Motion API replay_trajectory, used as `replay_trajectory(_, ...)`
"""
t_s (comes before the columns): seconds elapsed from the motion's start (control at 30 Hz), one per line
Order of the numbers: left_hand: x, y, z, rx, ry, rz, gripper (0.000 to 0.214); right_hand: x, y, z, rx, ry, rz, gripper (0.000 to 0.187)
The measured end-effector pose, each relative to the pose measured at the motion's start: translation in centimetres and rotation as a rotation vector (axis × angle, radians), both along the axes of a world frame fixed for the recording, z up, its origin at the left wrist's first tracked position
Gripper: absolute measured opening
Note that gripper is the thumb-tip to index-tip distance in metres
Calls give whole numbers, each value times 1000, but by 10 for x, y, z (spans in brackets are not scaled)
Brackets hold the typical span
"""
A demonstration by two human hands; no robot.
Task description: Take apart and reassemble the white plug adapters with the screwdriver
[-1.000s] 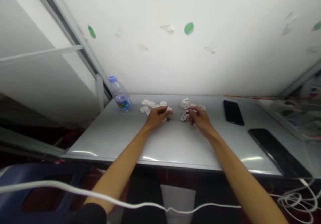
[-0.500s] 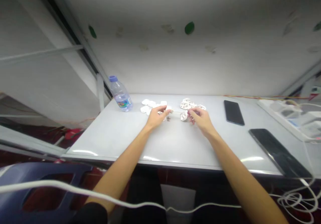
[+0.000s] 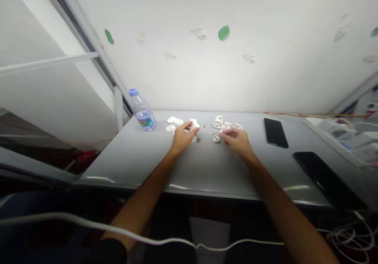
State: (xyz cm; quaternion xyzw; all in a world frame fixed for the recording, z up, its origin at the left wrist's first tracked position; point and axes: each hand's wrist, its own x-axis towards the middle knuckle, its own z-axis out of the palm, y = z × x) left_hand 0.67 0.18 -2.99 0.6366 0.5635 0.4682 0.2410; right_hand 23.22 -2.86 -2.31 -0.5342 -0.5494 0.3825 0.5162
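**While both hands work over the white pieces (image 3: 227, 124), the fingers are half closed on them**

The left hand (image 3: 183, 138) is near the far side of the table (image 3: 206, 165). Its fingers (image 3: 189, 127) curve over one white piece (image 3: 194, 124) and seem to pinch it, although the hand hides part of this piece. The right hand (image 3: 236, 140) is a little further right, and its fingertips (image 3: 223, 134) reach to a round white piece (image 3: 216, 137). I cannot tell if they grasp this piece or only touch it. Neither hand is clenched in a fist, and neither is fully released.

The white pieces lie in two loose groups, one by each hand. Between the groups are some small brown bits (image 3: 198, 140) and a thin pin (image 3: 206, 126).

A plastic water bottle (image 3: 142, 112) with a blue cap stands on the left of the groups. On the right lies a black phone (image 3: 275, 132), and nearer to the person lies a larger black phone or tablet (image 3: 327, 179). Further right there is a power strip (image 3: 330, 126). A white cable (image 3: 165, 240) runs below the near edge of the table.
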Motion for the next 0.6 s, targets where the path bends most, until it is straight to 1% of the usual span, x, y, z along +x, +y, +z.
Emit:
replay_trajectory(0.07, 0, 1, -1, 11, -12, 6, 38, -1, 0, -1, 38, -58, 3, 33)
replay_trajectory(0.2, -1, 2, -3, 21, -35, 16, 43, -2, -4, -1, 184, -244, -8, 24)
replay_trajectory(0.33, -1, 2, -4, 25, -44, 35, 45, -4, -7, 0, 238, -323, -47, 19)
replay_trajectory(0.4, -1, 2, -2, 24, -50, 29, 44, -3, -5, -1, 258, -284, -80, 19)
replay_trajectory(0.5, 1, 0, 2, 14, -85, 7, 45, 0, 2, -3, 239, -96, -87, 29)
replay_trajectory(0.6, 6, -5, 5, -31, -155, -81, 48, 3, 4, -3, 192, 24, -44, 34)
